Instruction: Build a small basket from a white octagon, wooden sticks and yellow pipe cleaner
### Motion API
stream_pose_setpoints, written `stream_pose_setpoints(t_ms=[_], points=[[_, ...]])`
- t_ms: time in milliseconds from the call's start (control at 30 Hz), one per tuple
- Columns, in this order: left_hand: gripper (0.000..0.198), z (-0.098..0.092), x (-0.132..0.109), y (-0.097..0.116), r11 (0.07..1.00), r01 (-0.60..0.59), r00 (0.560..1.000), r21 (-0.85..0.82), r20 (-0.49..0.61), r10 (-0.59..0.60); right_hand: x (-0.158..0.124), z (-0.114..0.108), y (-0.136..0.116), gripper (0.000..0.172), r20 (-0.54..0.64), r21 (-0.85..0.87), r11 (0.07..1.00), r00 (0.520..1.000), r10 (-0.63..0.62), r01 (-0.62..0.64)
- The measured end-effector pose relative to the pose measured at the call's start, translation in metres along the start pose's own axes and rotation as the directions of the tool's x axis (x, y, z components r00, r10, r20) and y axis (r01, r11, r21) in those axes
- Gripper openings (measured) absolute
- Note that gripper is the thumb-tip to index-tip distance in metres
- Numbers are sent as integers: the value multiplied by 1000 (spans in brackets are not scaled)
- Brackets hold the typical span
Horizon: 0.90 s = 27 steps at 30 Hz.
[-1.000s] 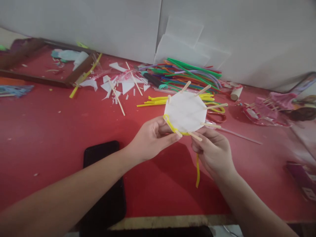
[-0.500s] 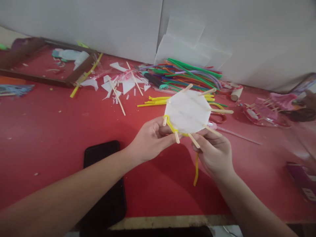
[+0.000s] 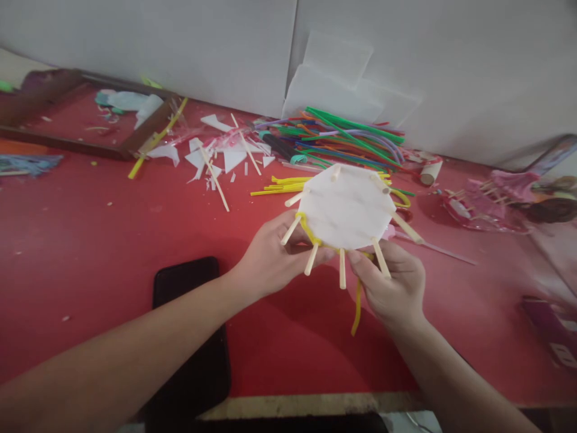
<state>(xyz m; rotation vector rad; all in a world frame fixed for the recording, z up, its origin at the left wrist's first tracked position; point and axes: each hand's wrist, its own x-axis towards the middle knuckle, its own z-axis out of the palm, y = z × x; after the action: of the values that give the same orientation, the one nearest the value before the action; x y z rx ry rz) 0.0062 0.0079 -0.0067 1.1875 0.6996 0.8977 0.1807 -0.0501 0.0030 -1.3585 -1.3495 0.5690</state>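
Tabletop (image 3: 90, 240) red, littered; wall (image 3: 180, 48) white; disc (image 3: 347, 207) held above.

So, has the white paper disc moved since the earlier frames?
Yes: the white paper disc has tipped; its sticks now splay down toward the black phone, not up at the pipe-cleaner pile.

craft workspace: red table (image 3: 90, 240) strewn with pipe cleaners (image 3: 342, 138).

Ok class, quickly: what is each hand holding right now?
Left hand: closed on the white paper disc, lower-left edge.
Right hand: closed on the same disc, lower-right edge.
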Motion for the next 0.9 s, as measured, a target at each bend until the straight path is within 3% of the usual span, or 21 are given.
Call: stream_pose_setpoints(t_ms=[100,233,500,600,667,800,833,900], points=[[34,0,0,1,1000,-9,1000,16,-3,9,-1,0,3,9,8,18,1000,1000,11,-12],[34,1,-1,3,1000,-4,1000,-14,4,4,-3,0,11,4,32,175,979,995,97,-101],[36,2,-1,4,999,20,998,-27,64,-18,3,3,12,17,119,437,842,948,295,-317],[36,-2,3,1,997,28,996,69,79,-34,9,2,10,26,138,495,783,924,357,-377],[35,-7,5,4,978,31,999,206,34,-39,13,-2,9,32,141,543,727,899,413,-420],[17,-16,4,28,832,22,999,554,-38,-1,19,-11,7,35,193,638,559,812,550,-530],[17,-19,1,36,758,13,999,652,-48,24,21,-13,7,36,206,654,522,793,573,-548],[23,-24,-10,49,506,-5,997,863,-37,73,22,-15,7,39,215,679,472,767,605,-562]])
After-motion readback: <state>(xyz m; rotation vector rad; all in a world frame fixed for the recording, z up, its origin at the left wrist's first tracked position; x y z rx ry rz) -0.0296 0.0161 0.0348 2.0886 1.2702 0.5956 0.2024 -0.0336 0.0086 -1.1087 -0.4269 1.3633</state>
